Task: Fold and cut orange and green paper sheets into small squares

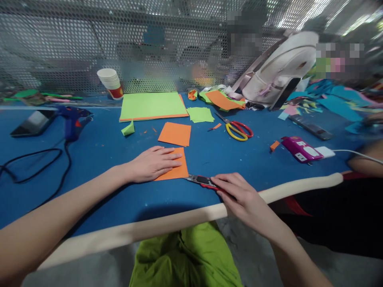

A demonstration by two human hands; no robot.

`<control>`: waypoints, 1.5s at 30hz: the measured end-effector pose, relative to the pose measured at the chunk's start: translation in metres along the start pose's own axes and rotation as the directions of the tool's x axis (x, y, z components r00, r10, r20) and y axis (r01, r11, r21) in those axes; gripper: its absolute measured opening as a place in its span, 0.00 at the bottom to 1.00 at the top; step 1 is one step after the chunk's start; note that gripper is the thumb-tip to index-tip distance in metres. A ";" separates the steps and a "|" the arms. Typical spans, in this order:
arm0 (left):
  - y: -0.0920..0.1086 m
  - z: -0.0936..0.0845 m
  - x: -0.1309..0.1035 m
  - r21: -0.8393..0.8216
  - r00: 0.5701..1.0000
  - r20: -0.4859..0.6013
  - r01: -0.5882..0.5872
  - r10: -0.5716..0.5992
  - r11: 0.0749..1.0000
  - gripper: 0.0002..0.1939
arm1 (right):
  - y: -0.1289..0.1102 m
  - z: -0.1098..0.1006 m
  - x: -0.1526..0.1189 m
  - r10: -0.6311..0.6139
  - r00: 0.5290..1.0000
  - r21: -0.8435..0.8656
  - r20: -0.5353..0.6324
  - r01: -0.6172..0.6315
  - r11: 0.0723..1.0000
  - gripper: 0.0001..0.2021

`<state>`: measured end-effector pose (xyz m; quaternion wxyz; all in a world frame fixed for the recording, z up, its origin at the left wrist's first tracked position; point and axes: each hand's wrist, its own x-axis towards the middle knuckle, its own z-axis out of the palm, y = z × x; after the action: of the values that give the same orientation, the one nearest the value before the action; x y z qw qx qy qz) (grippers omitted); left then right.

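Note:
My left hand (pixel 155 162) lies flat on an orange paper square (pixel 179 170), its fingers stretched across the sheet. In my right hand (pixel 236 191) is a red and black utility knife (pixel 205 181), whose blade tip touches the square's lower right corner. Just behind that sheet lie other orange squares (pixel 175 134). Farther back are green squares (pixel 201 114) and a large stack of green and orange sheets (pixel 153 105). Scissors with red and yellow handles (pixel 236 130) rest to the right, with small orange scraps near them.
At the left are a blue glue gun (pixel 71 123) with its black cable and a dark phone (pixel 34 122). Paper cups (pixel 110 83) stand at the back. A purple power strip (pixel 302 149), a white bag (pixel 281 67) and another person's arm (pixel 366 157) are at the right.

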<state>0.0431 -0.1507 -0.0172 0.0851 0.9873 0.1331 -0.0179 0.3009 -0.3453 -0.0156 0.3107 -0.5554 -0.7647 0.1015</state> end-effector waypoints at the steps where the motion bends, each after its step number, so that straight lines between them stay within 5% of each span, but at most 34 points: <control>1: 0.004 0.001 0.000 0.017 1.000 -0.019 0.022 -0.021 1.000 0.23 | 0.001 -0.001 -0.001 0.002 1.000 -0.001 -0.001 -0.002 1.000 0.17; 7: 0.021 -0.003 -0.003 0.064 0.995 -0.061 0.079 -0.075 0.995 0.24 | 0.012 -0.002 -0.001 0.005 1.000 0.006 0.020 -0.005 1.000 0.16; 13: 0.012 -0.005 -0.004 0.099 1.000 -0.024 0.008 -0.006 0.995 0.23 | 0.014 -0.006 -0.001 0.027 0.995 0.031 0.093 -0.030 0.999 0.16; 45: 0.012 0.000 -0.004 0.159 0.998 -0.055 -0.017 0.026 0.987 0.23 | -0.011 0.008 0.004 -0.079 0.995 0.056 0.060 0.075 0.996 0.17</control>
<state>0.0420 -0.1636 -0.0153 0.0025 0.9924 0.1229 0.0008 0.2872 -0.3440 -0.0150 0.3055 -0.5135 -0.7917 0.1273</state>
